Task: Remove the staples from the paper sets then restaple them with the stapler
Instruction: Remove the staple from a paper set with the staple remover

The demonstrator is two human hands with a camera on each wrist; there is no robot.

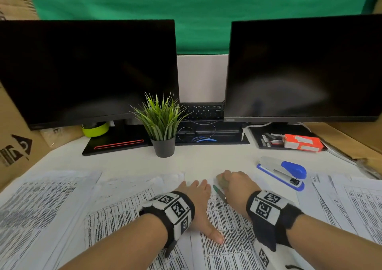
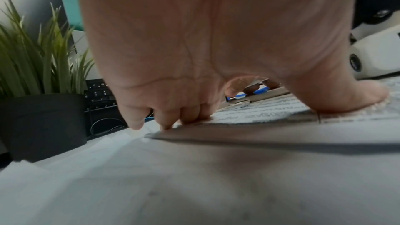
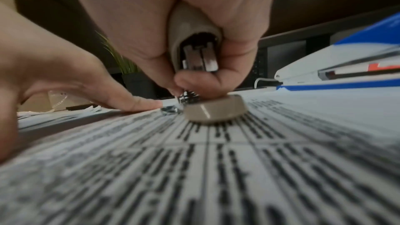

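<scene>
A printed paper set [image 1: 227, 218] lies on the white desk in front of me. My left hand [image 1: 196, 193] presses flat on it, fingers straight and thumb spread; the left wrist view shows the fingertips [image 2: 164, 124] at the sheet's far edge. My right hand [image 1: 235, 184] grips a beige staple remover [image 3: 194, 52] at the set's top corner. Its metal claws point down at the paper, its lower pad [image 3: 214, 110] rests on the sheet. A small bent metal piece [image 3: 169, 109] lies by the left fingertip. A blue stapler [image 1: 283, 172] sits to the right, untouched.
More paper sets lie at the left [image 1: 41, 207] and right [image 1: 351, 197]. A potted plant [image 1: 163, 145] stands behind the hands, with two dark monitors and a keyboard [image 1: 202, 111] beyond. An orange staple box [image 1: 301, 142] sits on the right monitor base.
</scene>
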